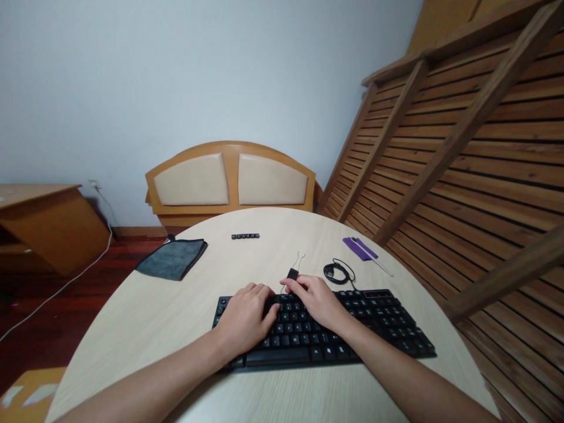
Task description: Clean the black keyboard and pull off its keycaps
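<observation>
A black keyboard (286, 356) with white-lettered keys lies in front of me on the round table. My left hand (247, 311) rests over its left part, fingers bent down onto the upper keys and thumb apart from them; the fingertips are partly hidden. My right hand (318, 298) is closed in a pinch on a wire keycap puller (292, 274) with a black middle piece. Two hooked wires stick up from the puller, and another wire end points down toward the top key row. Whether that lower end touches a key, I cannot tell.
Several loose keycaps (245, 236) stand in a row at the table's far side. A grey-blue cloth (173, 259) lies left. The coiled cable (338, 271) sits behind the keyboard, near a purple cloth (359, 248) with a thin white-tipped stick (381, 267). Wooden slats (440, 194) lean at right.
</observation>
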The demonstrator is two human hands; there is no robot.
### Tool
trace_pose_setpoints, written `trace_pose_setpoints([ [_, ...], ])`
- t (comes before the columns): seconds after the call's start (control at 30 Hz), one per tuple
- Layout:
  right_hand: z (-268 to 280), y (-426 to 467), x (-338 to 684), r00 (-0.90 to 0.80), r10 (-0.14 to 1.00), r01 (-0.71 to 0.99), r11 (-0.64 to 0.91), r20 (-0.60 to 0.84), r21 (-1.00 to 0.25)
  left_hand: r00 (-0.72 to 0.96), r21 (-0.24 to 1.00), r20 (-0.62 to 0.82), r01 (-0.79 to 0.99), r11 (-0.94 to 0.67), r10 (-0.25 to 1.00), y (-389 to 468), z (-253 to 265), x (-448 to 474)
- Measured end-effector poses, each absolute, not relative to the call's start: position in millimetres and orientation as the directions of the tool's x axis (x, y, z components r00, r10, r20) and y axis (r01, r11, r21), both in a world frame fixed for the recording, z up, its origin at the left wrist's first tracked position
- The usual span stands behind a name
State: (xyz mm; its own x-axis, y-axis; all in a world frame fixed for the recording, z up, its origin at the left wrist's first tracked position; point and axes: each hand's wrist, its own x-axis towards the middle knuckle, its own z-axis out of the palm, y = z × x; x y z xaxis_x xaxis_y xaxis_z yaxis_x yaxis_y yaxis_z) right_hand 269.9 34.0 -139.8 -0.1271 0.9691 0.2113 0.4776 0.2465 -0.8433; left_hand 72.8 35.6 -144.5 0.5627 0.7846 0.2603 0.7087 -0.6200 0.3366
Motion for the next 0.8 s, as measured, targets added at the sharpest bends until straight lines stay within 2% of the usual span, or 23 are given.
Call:
trace_pose_setpoints([
  [0.53, -140.9, 38.2, 271.9, -0.091, 0.985, 0.396, 0.173, 0.148, -0.902, 0.574, 0.352, 0.247, 0.698, -0.624, 0.781, 36.0, -143.2, 72.7],
  [0.8, -141.0, 38.0, 272.3, -0.183, 0.971, 0.430, 0.220, 0.154, -0.876, 0.563, 0.363, 0.252, 0.699, -0.616, 0.787, 36.7, -145.2, 72.6],
])
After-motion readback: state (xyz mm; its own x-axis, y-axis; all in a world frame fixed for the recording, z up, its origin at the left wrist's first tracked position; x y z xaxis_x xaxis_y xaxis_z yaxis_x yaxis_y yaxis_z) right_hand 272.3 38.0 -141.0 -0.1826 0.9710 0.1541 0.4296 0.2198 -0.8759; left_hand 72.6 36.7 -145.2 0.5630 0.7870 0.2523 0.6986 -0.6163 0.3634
